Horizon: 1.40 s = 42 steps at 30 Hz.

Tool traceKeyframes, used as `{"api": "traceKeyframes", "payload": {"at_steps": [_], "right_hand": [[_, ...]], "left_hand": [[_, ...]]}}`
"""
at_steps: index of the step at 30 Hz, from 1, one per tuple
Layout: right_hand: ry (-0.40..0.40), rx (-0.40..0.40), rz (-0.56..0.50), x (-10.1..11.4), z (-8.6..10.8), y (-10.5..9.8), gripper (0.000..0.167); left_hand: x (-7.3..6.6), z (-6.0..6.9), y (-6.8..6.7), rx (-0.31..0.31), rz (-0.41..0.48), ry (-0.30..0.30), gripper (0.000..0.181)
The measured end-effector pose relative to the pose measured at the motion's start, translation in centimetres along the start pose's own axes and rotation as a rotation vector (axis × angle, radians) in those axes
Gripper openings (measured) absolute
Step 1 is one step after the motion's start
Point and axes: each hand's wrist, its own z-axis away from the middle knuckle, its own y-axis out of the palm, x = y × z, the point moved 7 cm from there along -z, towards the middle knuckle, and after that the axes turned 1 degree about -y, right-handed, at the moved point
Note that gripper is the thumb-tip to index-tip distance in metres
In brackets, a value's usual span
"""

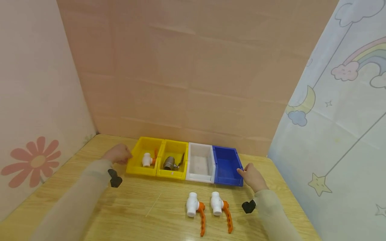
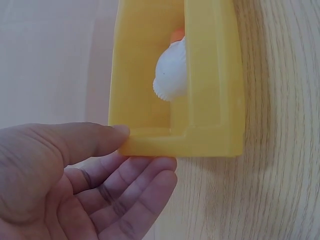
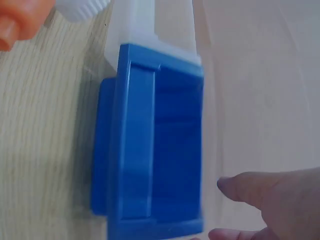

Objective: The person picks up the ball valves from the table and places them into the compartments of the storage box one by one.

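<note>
At the far left of a row of bins, my left hand (image 1: 118, 154) pinches the side of a yellow bin (image 2: 210, 142). Its thumb (image 2: 95, 140) lies on the rim, with the other fingers against the outer wall. Inside that bin is a white plastic ball valve (image 1: 146, 160) with an orange handle. The adjoining yellow bin (image 1: 171, 174) holds a metal ball valve (image 1: 169, 163). A white bin (image 1: 200, 178) and a blue bin (image 1: 228, 180) complete the row. My right hand (image 1: 253, 177) is beside the blue bin's right side, its thumb apart from the rim in the right wrist view.
Two white ball valves (image 1: 192, 205) with orange handles lie on the wooden table (image 1: 135, 211) in front of the row. A pink-brown cloth wall (image 1: 187, 83) stands right behind the bins, and patterned cloth walls rise on both sides.
</note>
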Motion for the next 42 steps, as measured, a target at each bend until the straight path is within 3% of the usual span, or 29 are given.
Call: {"api": "traceKeyframes", "payload": {"at_steps": [4, 9, 14, 20, 26, 30, 35, 42], "right_hand": [[-0.056, -0.083, 0.124, 2.6, 0.9, -0.7, 0.04], [-0.156, -0.102, 0.123, 6.4, 2.7, -0.3, 0.035], [-0.282, -0.009, 0.012, 10.4, 5.1, 1.9, 0.027], [-0.462, 0.187, -0.061, 14.1, 8.0, 5.6, 0.023], [-0.52, 0.3, 0.033, 15.3, 9.7, 8.5, 0.042], [-0.544, 0.302, 0.09, 15.5, 10.2, 9.6, 0.058], [-0.589, 0.282, 0.114, 15.5, 10.4, 10.2, 0.066], [-0.531, 0.31, 0.118, 15.1, 10.4, 10.8, 0.075]], "left_hand": [[0.0, 0.0, 0.1, 0.001, 0.004, -0.006, 0.023], [0.0, -0.1, 0.2, 0.003, -0.002, -0.007, 0.023], [0.0, 0.0, 0.1, 0.003, -0.019, -0.014, 0.022], [-0.4, 0.4, 0.0, 0.007, -0.015, -0.032, 0.021], [-0.5, 0.5, 0.0, 0.007, -0.028, -0.027, 0.019], [-0.5, 0.5, -0.1, 0.005, -0.038, -0.034, 0.019], [-0.6, 0.5, -0.1, 0.003, -0.046, -0.039, 0.017], [-0.3, -0.1, -0.1, 0.006, -0.063, -0.046, 0.019]]}}
